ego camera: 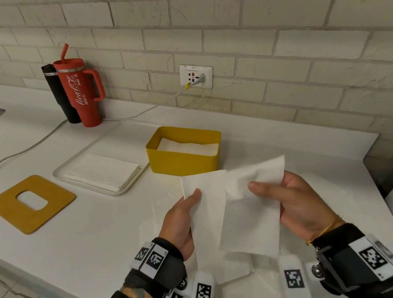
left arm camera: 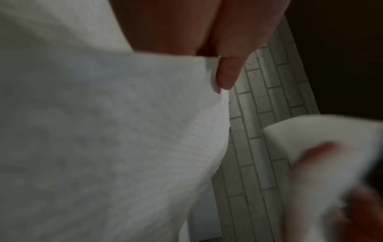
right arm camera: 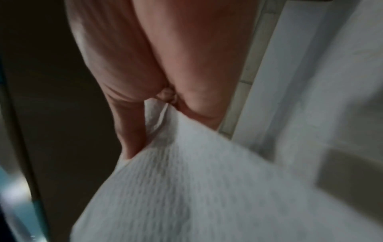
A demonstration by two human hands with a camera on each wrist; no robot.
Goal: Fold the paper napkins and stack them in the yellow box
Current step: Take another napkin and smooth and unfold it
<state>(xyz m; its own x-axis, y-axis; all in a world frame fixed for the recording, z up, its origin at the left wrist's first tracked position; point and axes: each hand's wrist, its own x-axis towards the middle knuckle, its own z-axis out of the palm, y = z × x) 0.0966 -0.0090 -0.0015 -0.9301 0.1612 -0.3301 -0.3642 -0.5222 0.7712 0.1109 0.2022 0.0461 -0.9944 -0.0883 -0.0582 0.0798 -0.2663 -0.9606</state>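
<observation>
White paper fills both my hands above the counter (ego camera: pixel 52 247): my left hand (ego camera: pixel 178 224) pinches one side of a paper napkin (ego camera: pixel 235 209), thumb on top near its upper corner, while my right hand (ego camera: pixel 298 203) grips the other side, thumb pressed onto the sheet. The napkin hangs in the air between them, its right half angled over the left, so I judge the fold is under way and not yet closed.

Beyond my hands, near the brick wall, stands the yellow box (ego camera: pixel 184 159), with folded napkins (ego camera: pixel 190 146) already lying inside. Just left of it a white tray (ego camera: pixel 70 167) carries a stack of unfolded napkins (ego camera: pixel 102 172), and farther left lies a yellow lid (ego camera: pixel 31 204) with an oval slot. More loose white paper lies on the counter beneath my wrists.

Next, as I judge it, the two halves must be brought edge to edge and creased flat, then carried forward and laid on the pile in the box. Thin paper may slip or skew, so the corners need matching first.
</observation>
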